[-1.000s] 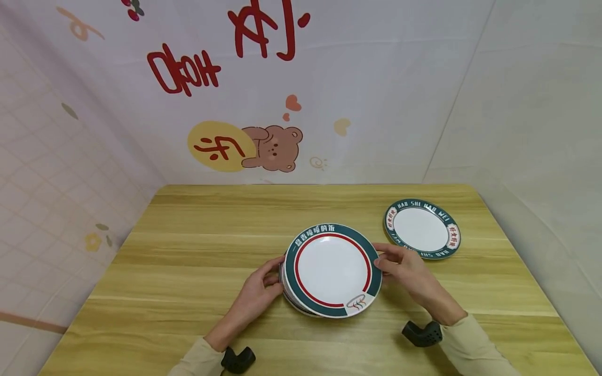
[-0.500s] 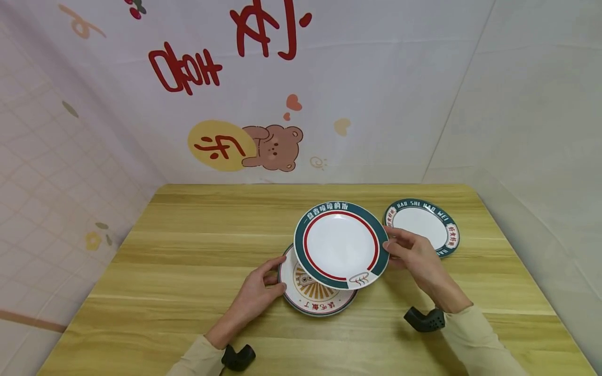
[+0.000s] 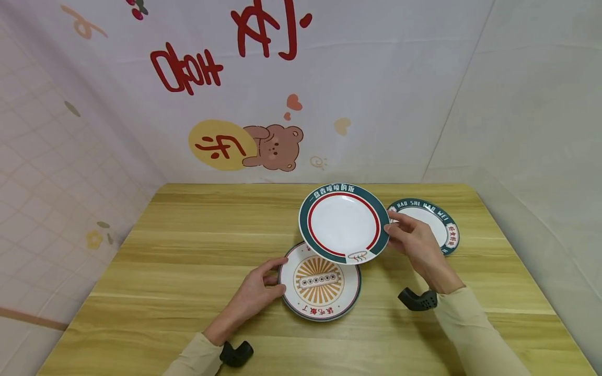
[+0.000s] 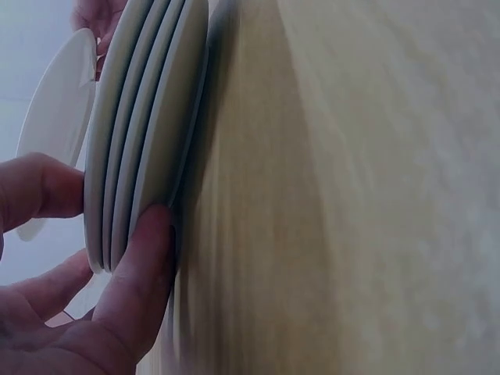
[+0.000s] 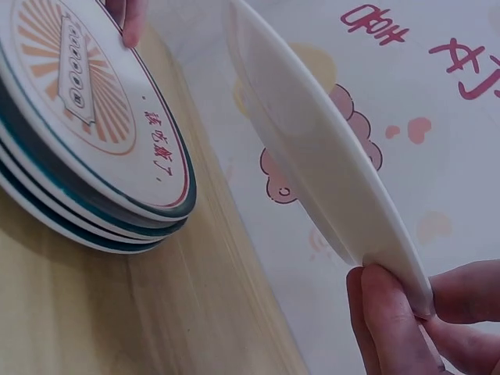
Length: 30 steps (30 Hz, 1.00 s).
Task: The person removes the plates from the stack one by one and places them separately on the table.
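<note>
Head view: the right grip (image 3: pixel 420 245) pinches the rim of the green-rimmed plate (image 3: pixel 344 225). The plate is farther back than before, exposing more of the plate stack (image 3: pixel 320 287) on the worktop (image 3: pixel 188 292). Left wrist view: the left grip (image 4: pixel 82 332), partly spread, holds the stack's edge. Right wrist view: plate and stack are apart.
</note>
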Available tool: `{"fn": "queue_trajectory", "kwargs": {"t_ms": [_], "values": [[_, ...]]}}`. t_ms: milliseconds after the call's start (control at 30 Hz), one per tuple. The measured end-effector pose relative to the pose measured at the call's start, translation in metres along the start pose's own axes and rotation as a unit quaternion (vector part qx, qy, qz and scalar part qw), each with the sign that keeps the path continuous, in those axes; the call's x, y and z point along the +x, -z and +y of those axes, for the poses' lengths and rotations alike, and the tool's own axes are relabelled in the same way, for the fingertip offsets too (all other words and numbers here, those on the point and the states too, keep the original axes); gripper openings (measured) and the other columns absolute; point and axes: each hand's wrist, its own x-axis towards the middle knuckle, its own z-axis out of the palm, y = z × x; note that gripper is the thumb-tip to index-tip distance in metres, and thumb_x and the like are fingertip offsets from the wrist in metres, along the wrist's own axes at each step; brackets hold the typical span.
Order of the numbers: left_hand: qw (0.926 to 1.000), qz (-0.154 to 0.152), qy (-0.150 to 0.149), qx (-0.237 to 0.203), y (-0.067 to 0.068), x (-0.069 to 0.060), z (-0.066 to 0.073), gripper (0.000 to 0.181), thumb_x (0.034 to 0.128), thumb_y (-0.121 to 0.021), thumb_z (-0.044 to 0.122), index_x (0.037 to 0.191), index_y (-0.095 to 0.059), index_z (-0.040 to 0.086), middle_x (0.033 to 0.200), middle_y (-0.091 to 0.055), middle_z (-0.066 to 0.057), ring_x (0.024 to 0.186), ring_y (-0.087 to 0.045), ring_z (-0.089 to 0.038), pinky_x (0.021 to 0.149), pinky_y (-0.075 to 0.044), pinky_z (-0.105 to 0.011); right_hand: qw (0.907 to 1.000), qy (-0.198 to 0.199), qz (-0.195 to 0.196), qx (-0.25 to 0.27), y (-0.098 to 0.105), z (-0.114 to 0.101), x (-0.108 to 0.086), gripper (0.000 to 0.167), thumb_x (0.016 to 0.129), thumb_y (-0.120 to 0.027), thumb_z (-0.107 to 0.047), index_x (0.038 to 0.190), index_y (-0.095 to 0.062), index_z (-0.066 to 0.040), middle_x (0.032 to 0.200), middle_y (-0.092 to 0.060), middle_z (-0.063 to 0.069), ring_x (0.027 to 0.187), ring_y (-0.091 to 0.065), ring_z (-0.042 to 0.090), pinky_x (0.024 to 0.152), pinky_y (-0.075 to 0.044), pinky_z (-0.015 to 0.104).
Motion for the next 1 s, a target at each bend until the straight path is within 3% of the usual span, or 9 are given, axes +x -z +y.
{"fn": "queue_trajectory", "kwargs": {"t_ms": [167, 733, 1000], "values": [[1.0000, -0.006, 0.002, 0.000, 0.001, 0.000, 0.002, 0.064, 0.0889, -0.071, -0.002, 0.149, -0.052, 0.003, 0.146, -0.051, -0.022, 0.112, -0.068, -0.030, 0.077, -0.057, -0.023, 0.9999, -0.008, 0.005, 0.003, -0.001, -0.002, 0.007, 0.060, 0.104, -0.064, -0.018, 0.157, -0.041, -0.001, 0.128, -0.056, 0.017, 0.098, -0.068, 0.009, 0.093, -0.058, 0.029], [0.9998, -0.016, 0.007, -0.003, 0.002, -0.001, 0.005, 0.064, 0.0907, -0.070, -0.002, 0.152, -0.050, 0.004, 0.150, -0.047, -0.022, 0.114, -0.068, -0.031, 0.077, -0.058, -0.025, 0.9992, -0.020, 0.028, 0.020, -0.005, -0.001, 0.029, 0.058, 0.105, -0.062, -0.018, 0.158, -0.041, -0.003, 0.131, -0.051, 0.017, 0.098, -0.067, 0.008, 0.092, -0.057, 0.025], [0.9999, -0.011, 0.007, -0.001, 0.002, 0.000, 0.002, 0.065, 0.0897, -0.070, -0.003, 0.151, -0.050, 0.004, 0.147, -0.049, -0.022, 0.111, -0.069, -0.029, 0.076, -0.057, -0.024, 0.9984, -0.028, 0.045, 0.018, -0.006, 0.001, 0.038, 0.058, 0.105, -0.062, -0.018, 0.157, -0.041, -0.002, 0.130, -0.051, 0.015, 0.094, -0.067, 0.008, 0.096, -0.056, 0.029]]}}
